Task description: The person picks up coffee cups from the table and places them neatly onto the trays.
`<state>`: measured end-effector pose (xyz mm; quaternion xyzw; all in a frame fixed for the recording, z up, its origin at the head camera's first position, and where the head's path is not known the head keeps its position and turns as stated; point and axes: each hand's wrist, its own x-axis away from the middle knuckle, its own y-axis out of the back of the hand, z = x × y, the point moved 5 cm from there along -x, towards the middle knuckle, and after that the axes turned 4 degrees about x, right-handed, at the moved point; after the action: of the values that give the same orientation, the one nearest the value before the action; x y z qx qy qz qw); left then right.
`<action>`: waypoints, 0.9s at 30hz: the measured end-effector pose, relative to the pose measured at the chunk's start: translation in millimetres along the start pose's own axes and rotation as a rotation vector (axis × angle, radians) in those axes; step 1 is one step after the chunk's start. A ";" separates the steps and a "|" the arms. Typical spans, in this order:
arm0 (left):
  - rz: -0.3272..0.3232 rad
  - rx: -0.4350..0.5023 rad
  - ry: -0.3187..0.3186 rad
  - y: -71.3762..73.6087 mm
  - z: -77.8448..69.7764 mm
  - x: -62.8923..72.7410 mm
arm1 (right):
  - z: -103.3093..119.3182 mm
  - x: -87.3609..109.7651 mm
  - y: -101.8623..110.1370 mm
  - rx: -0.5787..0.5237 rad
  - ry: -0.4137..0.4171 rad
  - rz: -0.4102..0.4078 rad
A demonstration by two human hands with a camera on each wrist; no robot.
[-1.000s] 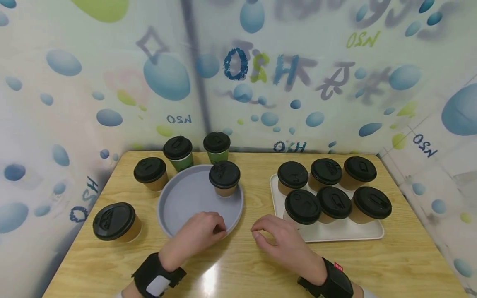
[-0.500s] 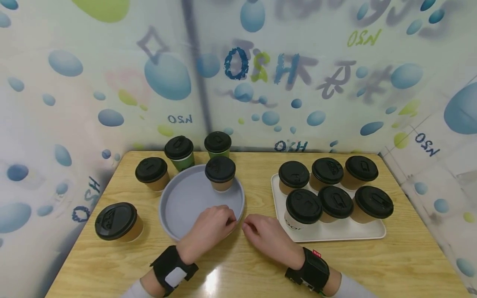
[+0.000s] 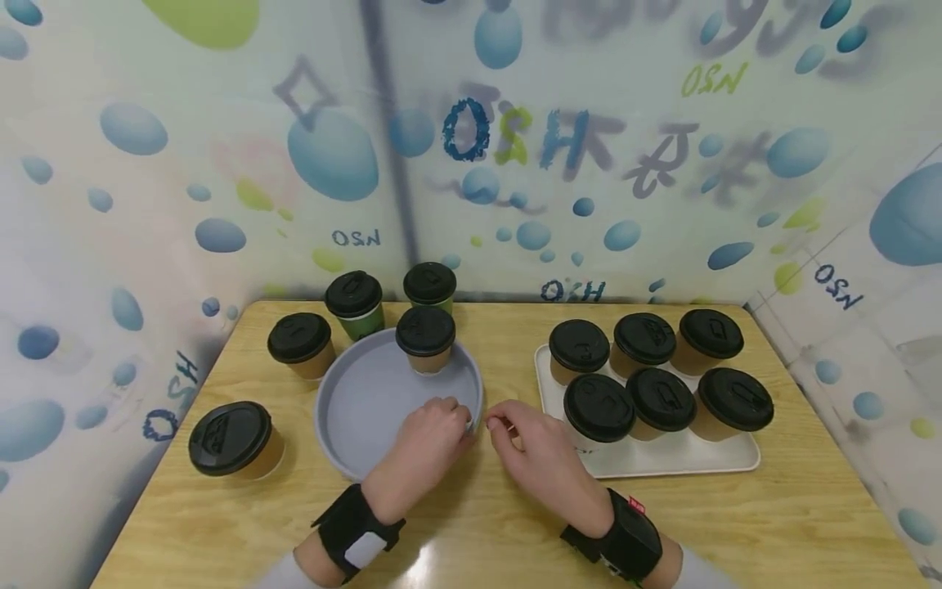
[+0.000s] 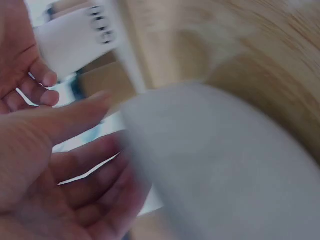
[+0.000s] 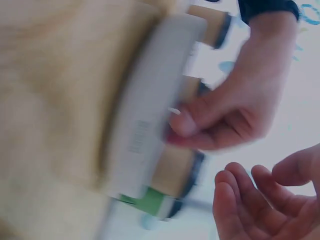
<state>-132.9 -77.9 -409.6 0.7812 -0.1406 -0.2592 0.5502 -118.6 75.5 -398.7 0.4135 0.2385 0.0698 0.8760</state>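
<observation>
My left hand (image 3: 427, 438) grips the near right rim of a round grey tray (image 3: 361, 409). In the right wrist view, its thumb and fingertips pinch the tray's edge. One brown paper cup with a black lid (image 3: 427, 331) stands upright on the tray, towards the back. My right hand (image 3: 548, 466) hovers just right of the tray, fingers loosely curled, holding nothing. It is nearest the white cup with a black lid (image 3: 599, 409) at the front left corner of a rectangular white tray (image 3: 670, 464). The left wrist view blurs where fingers meet the rim.
More black-lidded cups (image 3: 662, 401) fill the white tray in two rows. Two green cups (image 3: 363, 323) stand behind the grey tray. Brown cups (image 3: 300, 343) stand to its left, one nearer the front (image 3: 235, 442). A patterned curtain (image 3: 515, 188) rises behind the table.
The left hand has moved right and away from me along the rim. The grey tray has turned, carrying its cup left and back. The right hand came in left, then rose slightly.
</observation>
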 end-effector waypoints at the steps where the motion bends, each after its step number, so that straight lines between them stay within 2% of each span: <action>1: 0.026 0.015 0.006 3.7 0.3 3.8 | 5.6 -1.1 7.2 -0.005 0.028 -0.020; 3: 0.077 0.050 0.018 10.8 1.4 12.2 | 17.1 -5.2 25.7 -0.010 0.104 -0.067; 6: 0.103 0.097 0.027 17.8 3.9 22.0 | 31.8 -19.8 56.6 -0.005 0.233 -0.136; 10: 0.065 0.096 -0.006 16.7 4.1 27.3 | 48.3 -51.5 87.8 0.062 0.347 -0.165; 13: 0.035 0.062 -0.021 11.9 3.1 28.3 | 59.3 -83.2 97.7 0.124 0.360 -0.118; 17: 0.000 0.007 -0.019 7.9 3.8 26.4 | 61.6 -137.5 88.9 0.176 0.299 0.011; 21: -0.021 -0.014 -0.022 4.5 3.6 20.5 | 47.6 -187.6 60.2 0.232 0.263 0.200; 27: -0.023 -0.019 -0.048 -3.8 -5.0 15.0 | 19.6 -232.7 9.4 0.373 0.312 0.555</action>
<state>-118.0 -80.1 -415.5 0.7710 -0.1423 -0.2855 0.5512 -312.6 -6.3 -297.1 0.5993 0.2567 0.3224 0.6863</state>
